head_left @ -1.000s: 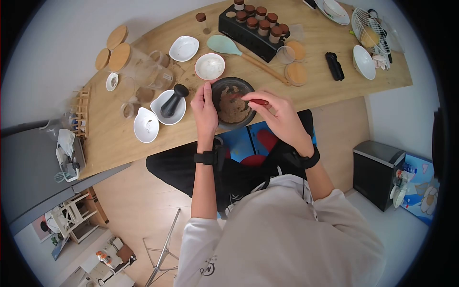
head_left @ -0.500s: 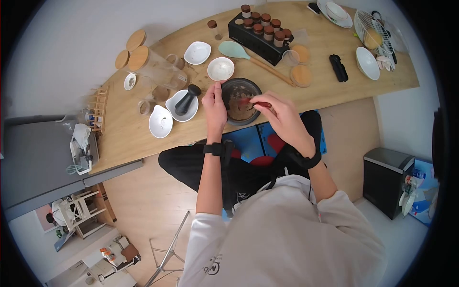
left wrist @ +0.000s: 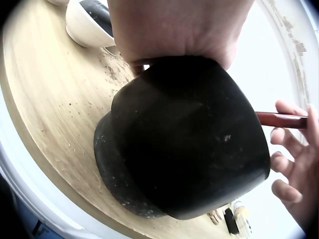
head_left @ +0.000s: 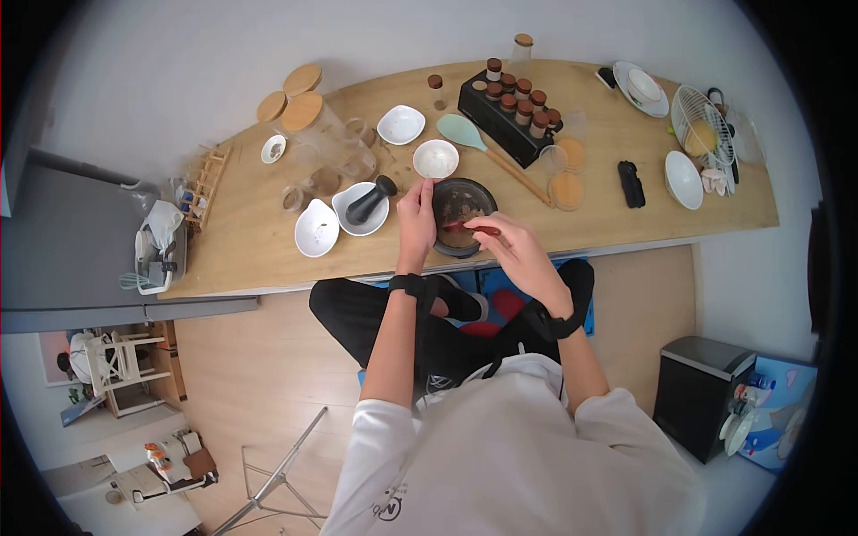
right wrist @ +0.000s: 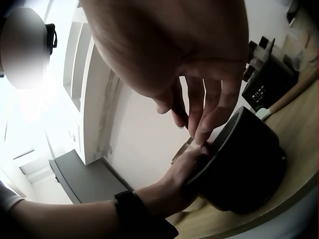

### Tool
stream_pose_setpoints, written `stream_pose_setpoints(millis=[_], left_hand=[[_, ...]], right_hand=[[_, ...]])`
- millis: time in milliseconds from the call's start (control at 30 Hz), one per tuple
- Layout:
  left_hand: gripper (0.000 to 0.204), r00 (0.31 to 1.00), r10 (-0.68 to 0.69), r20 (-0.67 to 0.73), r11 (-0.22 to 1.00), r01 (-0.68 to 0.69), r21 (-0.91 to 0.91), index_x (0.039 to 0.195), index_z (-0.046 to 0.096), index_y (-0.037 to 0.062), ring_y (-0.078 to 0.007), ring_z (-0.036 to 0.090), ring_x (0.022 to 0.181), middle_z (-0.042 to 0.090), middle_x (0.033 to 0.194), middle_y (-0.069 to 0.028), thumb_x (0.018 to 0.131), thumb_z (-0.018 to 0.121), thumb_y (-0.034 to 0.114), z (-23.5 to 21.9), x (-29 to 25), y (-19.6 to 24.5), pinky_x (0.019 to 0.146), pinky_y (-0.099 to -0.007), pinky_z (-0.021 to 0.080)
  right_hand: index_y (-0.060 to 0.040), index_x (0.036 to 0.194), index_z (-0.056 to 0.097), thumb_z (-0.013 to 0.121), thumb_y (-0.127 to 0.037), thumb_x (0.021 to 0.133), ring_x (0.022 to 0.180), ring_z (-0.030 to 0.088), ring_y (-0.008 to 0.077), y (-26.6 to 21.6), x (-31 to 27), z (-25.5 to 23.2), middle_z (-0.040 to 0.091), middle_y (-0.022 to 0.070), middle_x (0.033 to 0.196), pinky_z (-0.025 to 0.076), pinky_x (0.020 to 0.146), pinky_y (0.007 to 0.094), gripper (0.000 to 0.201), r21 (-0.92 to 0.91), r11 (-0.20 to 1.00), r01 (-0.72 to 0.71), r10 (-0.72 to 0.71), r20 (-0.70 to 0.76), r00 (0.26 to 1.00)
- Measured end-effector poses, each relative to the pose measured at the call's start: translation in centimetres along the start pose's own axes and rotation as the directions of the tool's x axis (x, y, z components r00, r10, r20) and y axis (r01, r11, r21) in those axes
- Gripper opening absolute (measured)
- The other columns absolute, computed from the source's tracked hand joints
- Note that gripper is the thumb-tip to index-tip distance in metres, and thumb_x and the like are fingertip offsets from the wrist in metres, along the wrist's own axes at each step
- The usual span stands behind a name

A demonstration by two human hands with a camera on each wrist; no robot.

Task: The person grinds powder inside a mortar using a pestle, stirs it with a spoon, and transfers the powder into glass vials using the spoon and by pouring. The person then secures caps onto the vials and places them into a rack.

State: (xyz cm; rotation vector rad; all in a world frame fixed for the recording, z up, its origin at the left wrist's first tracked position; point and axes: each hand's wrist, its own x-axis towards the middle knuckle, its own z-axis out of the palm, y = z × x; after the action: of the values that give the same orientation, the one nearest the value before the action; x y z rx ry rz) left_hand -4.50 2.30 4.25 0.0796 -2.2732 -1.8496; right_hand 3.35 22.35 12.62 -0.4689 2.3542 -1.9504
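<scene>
Against a white wall (head_left: 402, 36), a wooden table (head_left: 259, 246) holds a black mortar (left wrist: 199, 149) at its near edge, with brown powdery matter (head_left: 458, 205) inside. The person's left hand (head_left: 416, 225) grips the mortar's left side; the right hand (head_left: 523, 255) pinches a red-handled utensil (left wrist: 281, 120) reaching into it. Left of the mortar, a black pestle (head_left: 361, 211) leans in a white bowl (head_left: 380, 222); beyond lie a mint-headed spatula (head_left: 505, 166) and a black spice rack (head_left: 496, 129).

Head view: even light; distortion bows the counter (head_left: 246, 237). Left wrist: bowl (left wrist: 194, 144) in deep shadow. Right wrist: glare at left; fingers (right wrist: 215, 117) dim, perhaps blurred.
</scene>
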Motion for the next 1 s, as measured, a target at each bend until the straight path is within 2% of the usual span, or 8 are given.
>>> stream_pose_setpoints(millis=[167, 367, 500, 567, 767, 867, 967, 1000], left_hand=[[0.037, 1.0, -0.007, -0.003, 0.997, 0.007, -0.078, 0.115, 0.074, -0.0066, -0.0188, 0.072, 0.09, 0.079, 0.098, -0.0195, 0.115, 0.053, 0.024, 0.2, -0.2, -0.2, 0.086, -0.0356, 0.055], [0.036, 1.0, -0.022, -0.015, 0.996, 0.02, -0.087, 0.115, 0.074, -0.0053, -0.0213, 0.075, 0.091, 0.079, 0.099, -0.0206, 0.114, 0.053, 0.023, 0.2, -0.6, 0.4, 0.085, -0.0367, 0.056], [0.035, 0.999, -0.041, -0.011, 0.995, 0.04, -0.096, 0.114, 0.074, -0.0049, -0.0243, 0.077, 0.09, 0.078, 0.096, -0.0212, 0.114, 0.053, 0.023, 0.3, -0.6, 0.8, 0.083, -0.0379, 0.056], [0.034, 0.999, -0.045, -0.019, 0.995, 0.043, -0.09, 0.115, 0.074, -0.0047, -0.0271, 0.078, 0.09, 0.078, 0.095, -0.0232, 0.114, 0.053, 0.022, 0.3, -0.7, 0.8, 0.082, -0.0382, 0.057], [0.034, 0.995, -0.099, 0.003, 0.986, 0.098, -0.132, 0.115, 0.075, -0.0042, -0.0296, 0.078, 0.086, 0.077, 0.094, -0.0243, 0.114, 0.054, 0.023, 0.3, -1.0, 1.3, 0.078, -0.0382, 0.056], [0.037, 0.994, -0.111, 0.001, 0.983, 0.11, -0.148, 0.117, 0.076, -0.0057, -0.0098, 0.067, 0.085, 0.078, 0.09, -0.0116, 0.115, 0.054, 0.024, 0.3, -0.8, 0.9, 0.079, -0.0315, 0.055], [0.036, 0.995, -0.097, -0.006, 0.985, 0.095, -0.143, 0.117, 0.076, -0.0052, -0.0112, 0.068, 0.083, 0.078, 0.089, -0.0136, 0.115, 0.054, 0.024, 0.2, -0.8, 1.1, 0.077, -0.0326, 0.055], [0.034, 0.996, -0.085, -0.008, 0.987, 0.083, -0.134, 0.115, 0.075, -0.0044, -0.0261, 0.07, 0.08, 0.075, 0.087, -0.0201, 0.114, 0.054, 0.022, 0.1, -0.8, 1.6, 0.074, -0.0382, 0.054]], right_hand=[[0.0004, 0.127, 0.069, 0.061, -0.006, 0.107, 0.091, 0.069, 0.0279, -0.5, 0.9, -0.4, 0.068, 0.0136, 0.106, 0.053, 0.082, 0.0354, 0.022, -0.098, 0.992, 0.081, -0.09, -0.086, 0.992], [0.0002, 0.125, 0.069, 0.063, -0.003, 0.104, 0.093, 0.068, 0.0369, -2.6, 0.9, -1.1, 0.068, 0.0165, 0.108, 0.055, 0.083, 0.0389, 0.023, -0.26, 0.964, 0.055, -0.004, 0.192, 0.981], [0.0002, 0.125, 0.069, 0.066, -0.001, 0.101, 0.093, 0.069, 0.038, -2.9, 1.4, -0.9, 0.069, 0.0162, 0.108, 0.055, 0.081, 0.0406, 0.024, -0.397, 0.912, 0.104, -0.108, 0.01, 0.994], [-0.0002, 0.125, 0.069, 0.066, -0.001, 0.101, 0.093, 0.069, 0.0378, -3.6, 1.1, -1.0, 0.07, 0.0159, 0.109, 0.055, 0.082, 0.0405, 0.025, -0.336, 0.94, 0.062, 0.01, 0.21, 0.978], [-0.0021, 0.123, 0.07, 0.069, -0.001, 0.098, 0.088, 0.07, 0.0364, -4.7, 1.5, -0.3, 0.07, 0.0141, 0.106, 0.056, 0.077, 0.0398, 0.025, -0.564, 0.817, 0.117, -0.103, 0.057, 0.993], [-0.0035, 0.123, 0.07, 0.069, -0.001, 0.098, 0.087, 0.071, 0.0353, -5.4, 1.7, -0.1, 0.07, 0.0127, 0.107, 0.056, 0.075, 0.0393, 0.026, -0.604, 0.791, 0.099, -0.017, 0.14, 0.99], [-0.0048, 0.123, 0.071, 0.071, -0.004, 0.097, 0.086, 0.071, 0.0342, -5.4, 2.0, 0.7, 0.07, 0.0119, 0.107, 0.056, 0.073, 0.0396, 0.025, -0.599, 0.797, 0.083, -0.002, 0.134, 0.991], [-0.0054, 0.123, 0.071, 0.071, -0.005, 0.097, 0.085, 0.071, 0.0336, -5.5, 2.0, 0.8, 0.069, 0.0116, 0.106, 0.056, 0.071, 0.0402, 0.025, -0.634, 0.767, 0.094, -0.061, 0.073, 0.995]])
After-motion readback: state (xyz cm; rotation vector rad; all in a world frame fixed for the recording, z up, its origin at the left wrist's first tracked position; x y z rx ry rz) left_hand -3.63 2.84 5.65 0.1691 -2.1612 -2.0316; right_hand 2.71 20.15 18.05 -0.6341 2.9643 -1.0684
